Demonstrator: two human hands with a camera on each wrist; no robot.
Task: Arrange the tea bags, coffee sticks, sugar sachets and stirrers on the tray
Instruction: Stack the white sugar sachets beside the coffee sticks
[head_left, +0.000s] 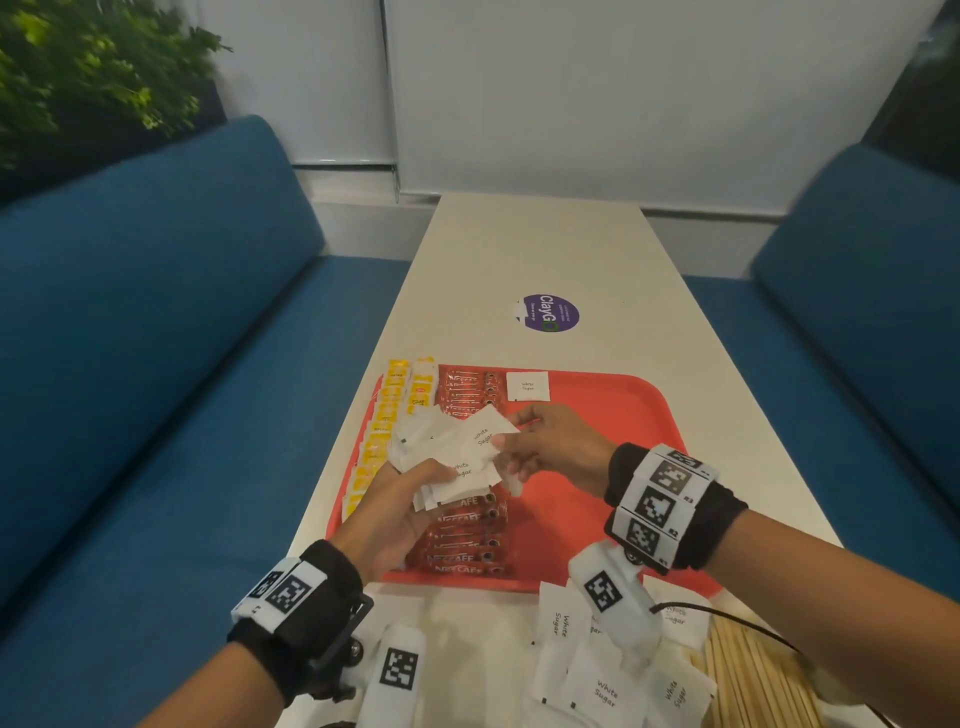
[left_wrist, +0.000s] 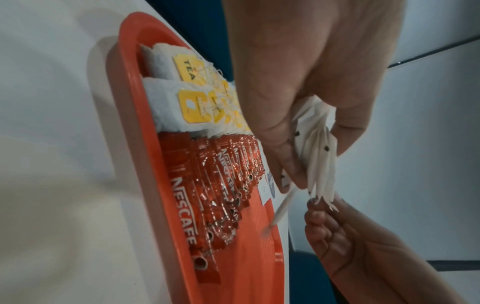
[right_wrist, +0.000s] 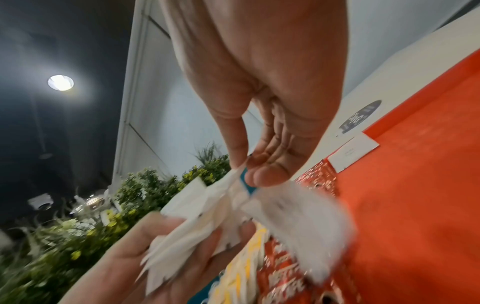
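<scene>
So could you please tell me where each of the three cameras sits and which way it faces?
Head: worn on the head, looking forward and down at the table and tray; both forearms and hands show.
Left wrist: looks along the left hand, which holds a bunch of sachets, over the coffee sticks.
Right wrist: looks along the right hand, which pinches one sachet.
All three share the sachets, both hands and the tray.

The right half of the red tray (head_left: 613, 415) is left bare and open to approach. Left of that bare part, passage is blocked by coffee sticks (head_left: 470, 540) and tea bags (head_left: 382, 431); a single sugar sachet (head_left: 528, 386) lies at the tray's far edge. Near the tray's front edge, loose sachets (head_left: 597, 686) and stirrers (head_left: 748, 675) crowd the counter (head_left: 540, 244).
</scene>
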